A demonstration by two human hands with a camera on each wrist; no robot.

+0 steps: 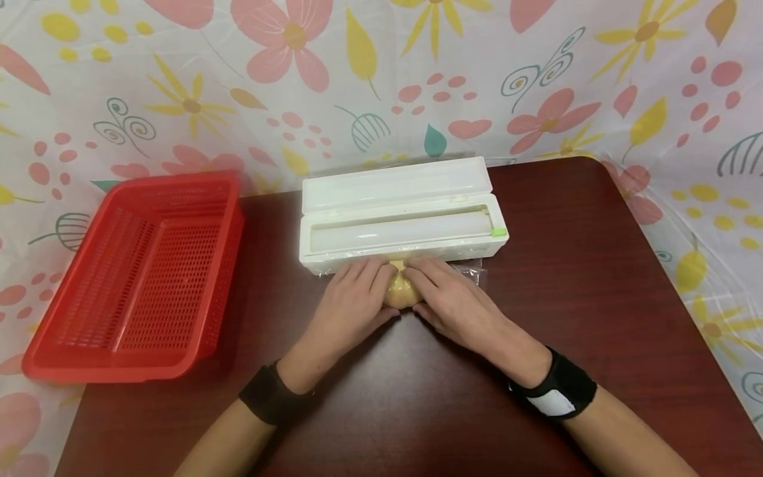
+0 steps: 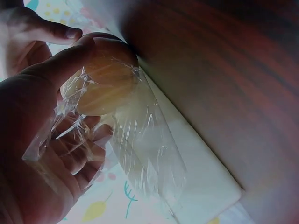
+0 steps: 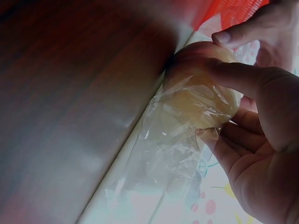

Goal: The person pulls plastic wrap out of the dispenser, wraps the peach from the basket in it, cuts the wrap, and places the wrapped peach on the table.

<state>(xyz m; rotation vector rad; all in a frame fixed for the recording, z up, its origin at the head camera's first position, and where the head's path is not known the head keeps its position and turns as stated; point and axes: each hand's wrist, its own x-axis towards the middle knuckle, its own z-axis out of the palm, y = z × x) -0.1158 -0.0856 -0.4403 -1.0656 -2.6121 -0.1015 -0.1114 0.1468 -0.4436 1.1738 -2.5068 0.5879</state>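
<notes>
A round yellow fruit [image 1: 401, 293] sits at the front of an open white cling film dispenser [image 1: 306, 242]. My left hand [image 1: 356, 298] holds its left side and my right hand [image 1: 457, 301] its right, with fingers and thumbs curled around it. Clear cling film [image 2: 152, 140] stretches from the dispenser's front to the fruit and bunches under the left fingers in the left wrist view. In the right wrist view, crinkled film [image 3: 156, 149] lies over part of the fruit [image 3: 187, 74], and the right thumb presses on its side.
The dispenser's lid [image 1: 396, 182] is folded back, showing the white film roll [image 1: 399, 230]; a green slider [image 1: 498, 232] sits at its right end. A red perforated basket [image 1: 107, 374] stands at the left of the dark wooden table [image 1: 405, 411]. A patterned cloth [image 1: 369, 86] hangs behind.
</notes>
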